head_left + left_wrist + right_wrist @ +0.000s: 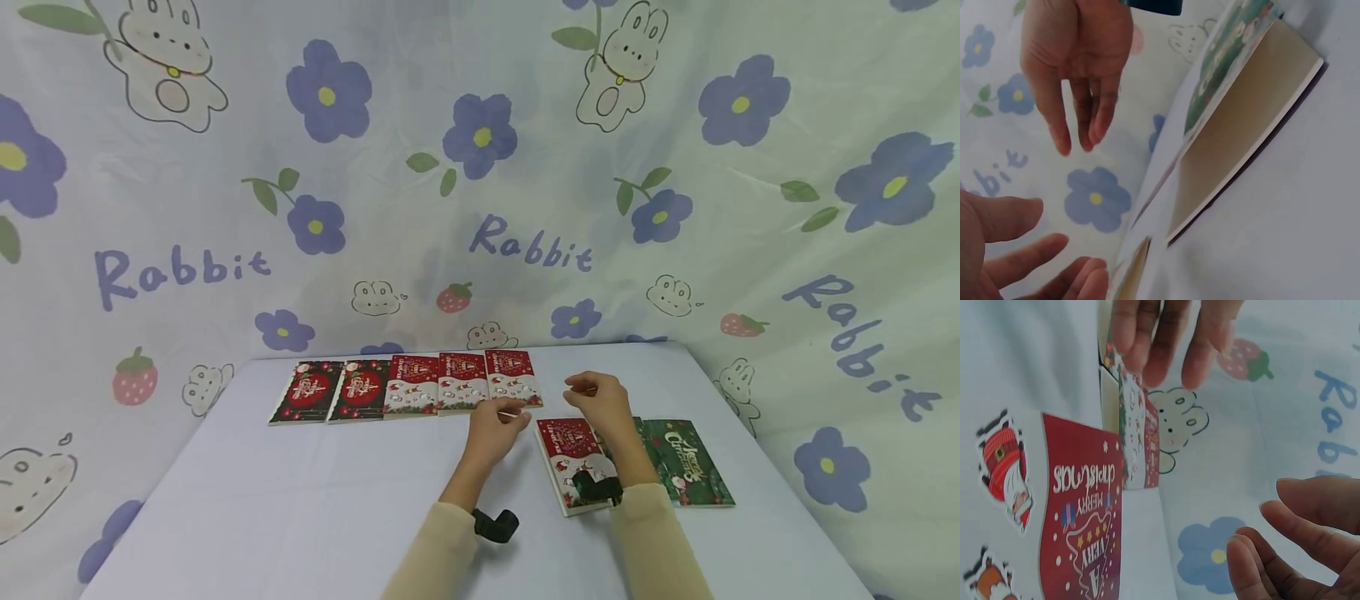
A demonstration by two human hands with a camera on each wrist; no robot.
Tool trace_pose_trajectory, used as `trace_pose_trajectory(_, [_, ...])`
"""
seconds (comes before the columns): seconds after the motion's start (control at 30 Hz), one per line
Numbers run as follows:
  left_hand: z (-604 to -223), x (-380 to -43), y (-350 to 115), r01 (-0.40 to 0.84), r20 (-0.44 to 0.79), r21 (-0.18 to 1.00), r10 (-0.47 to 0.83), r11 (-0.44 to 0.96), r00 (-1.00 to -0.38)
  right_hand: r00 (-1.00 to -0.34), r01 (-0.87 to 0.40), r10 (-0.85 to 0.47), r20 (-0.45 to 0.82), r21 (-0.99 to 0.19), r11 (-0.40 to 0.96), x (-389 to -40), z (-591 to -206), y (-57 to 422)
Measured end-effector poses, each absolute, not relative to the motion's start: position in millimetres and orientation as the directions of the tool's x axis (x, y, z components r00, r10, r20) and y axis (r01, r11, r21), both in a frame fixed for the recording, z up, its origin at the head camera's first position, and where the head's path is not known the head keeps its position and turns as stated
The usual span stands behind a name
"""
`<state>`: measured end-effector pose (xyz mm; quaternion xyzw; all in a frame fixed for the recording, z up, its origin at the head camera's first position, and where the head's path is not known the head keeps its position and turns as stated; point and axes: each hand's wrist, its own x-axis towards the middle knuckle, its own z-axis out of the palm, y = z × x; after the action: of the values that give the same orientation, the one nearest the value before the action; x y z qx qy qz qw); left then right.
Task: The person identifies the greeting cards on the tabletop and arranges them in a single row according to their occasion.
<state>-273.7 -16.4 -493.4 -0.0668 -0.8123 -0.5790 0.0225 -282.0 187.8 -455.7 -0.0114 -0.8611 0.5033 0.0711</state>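
Note:
Both hands hover over a white table with nothing in their fingers. My left hand (491, 433) is bent with fingers apart, near the front edge of the rightmost red Christmas notebook (513, 375) in the back row. In the left wrist view the left fingers (1029, 259) are relaxed. To the right, my right hand (606, 408) hangs above the far end of a stack of red-and-white Christmas notebooks (568, 446); its wrist hides part of them. Loosely bent right fingers (1310, 525) show in the right wrist view. Green Christmas notebooks (688, 458) lie beside the stack, partly behind the right forearm.
Along the back of the table (315, 508) runs a row of notebooks: two dark ones with red circles (307, 392) at left, then three red-and-white ones. A white curtain (420, 242) with rabbits and purple flowers hangs behind and on both sides.

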Motion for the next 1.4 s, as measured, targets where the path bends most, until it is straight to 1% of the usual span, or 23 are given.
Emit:
trace_pose_trajectory(0.3, [-503.4,-266.7,-2.8,0.136,0.111,0.931,0.092,0.34,-0.99,-0.995,-0.01,0.078,0.055,-0.874,0.485,-282.8,-460.4,204.9])
trace_pose_trajectory(0.6, [-507.4,-265.2,3.8,0.12,0.08,0.916,0.12,0.382,-0.99,-0.998,0.04,0.054,-0.015,-0.854,0.519,-283.3,-467.6,216.9])
trace_pose_trajectory(0.9, [-509.4,-261.7,8.1,0.093,0.048,0.922,0.128,0.375,-0.991,-0.996,0.091,0.052,-0.075,-0.853,0.514,-287.7,-478.7,221.5])
trace_pose_trajectory(1.17, [-511.4,-261.5,9.0,0.073,0.025,0.918,0.127,0.389,-0.992,-0.992,0.126,0.065,-0.107,-0.848,0.515,-289.1,-487.5,225.8])
trace_pose_trajectory(1.4, [-512.7,-261.1,9.4,0.058,0.007,0.925,0.134,0.376,-0.991,-0.992,0.124,0.069,-0.103,-0.85,0.511,-288.9,-491.2,225.6])
